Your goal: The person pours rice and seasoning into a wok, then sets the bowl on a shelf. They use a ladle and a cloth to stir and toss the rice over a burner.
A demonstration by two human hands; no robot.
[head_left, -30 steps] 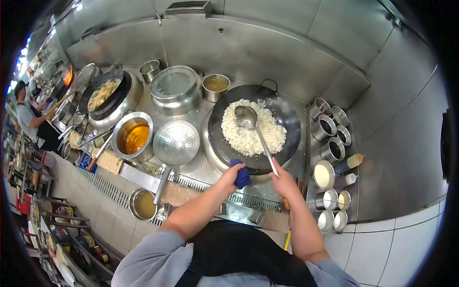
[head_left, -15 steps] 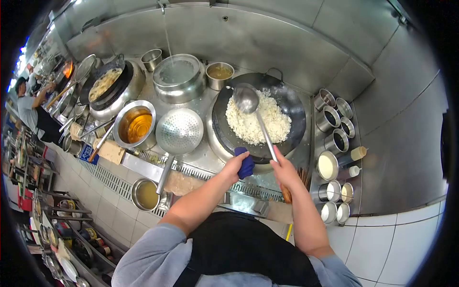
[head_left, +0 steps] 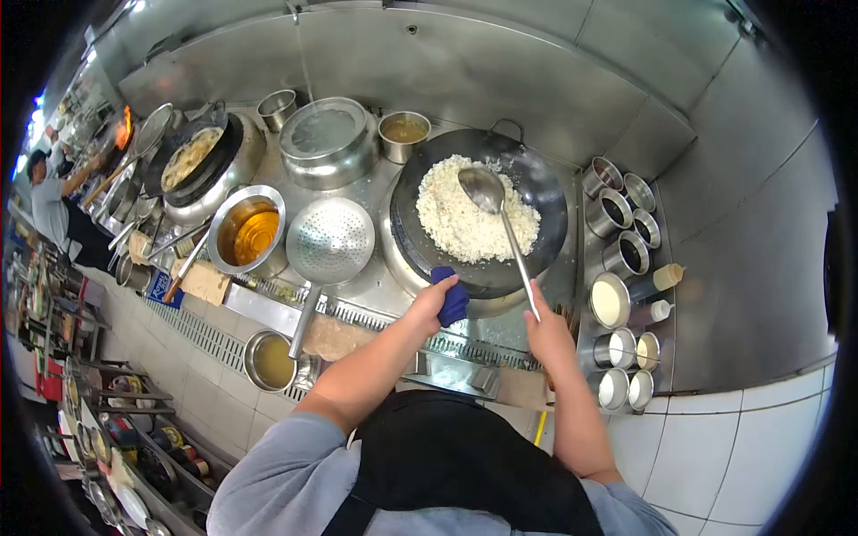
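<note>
White rice (head_left: 460, 219) lies heaped in a large black wok (head_left: 545, 192) on the stove in front of me. My right hand (head_left: 549, 335) is closed round the handle of a metal ladle (head_left: 483, 189), whose bowl rests against the upper part of the rice. At the wok's near-left rim, my left hand (head_left: 431, 304) is closed on a folded dark blue cloth (head_left: 451, 297). The cloth presses against the rim; any handle under it is hidden.
Left of the wok are a perforated strainer (head_left: 331, 239), a pot of orange oil (head_left: 255, 237) and a lidded steel pot (head_left: 329, 147). Seasoning tins (head_left: 610, 301) and squeeze bottles (head_left: 657, 281) line the right side. A co-worker (head_left: 54, 201) stands far left near a flame.
The ladle bowl has moved right and slightly down over the rice, and my right hand has shifted right and down. My left hand still holds the cloth at the rim.
</note>
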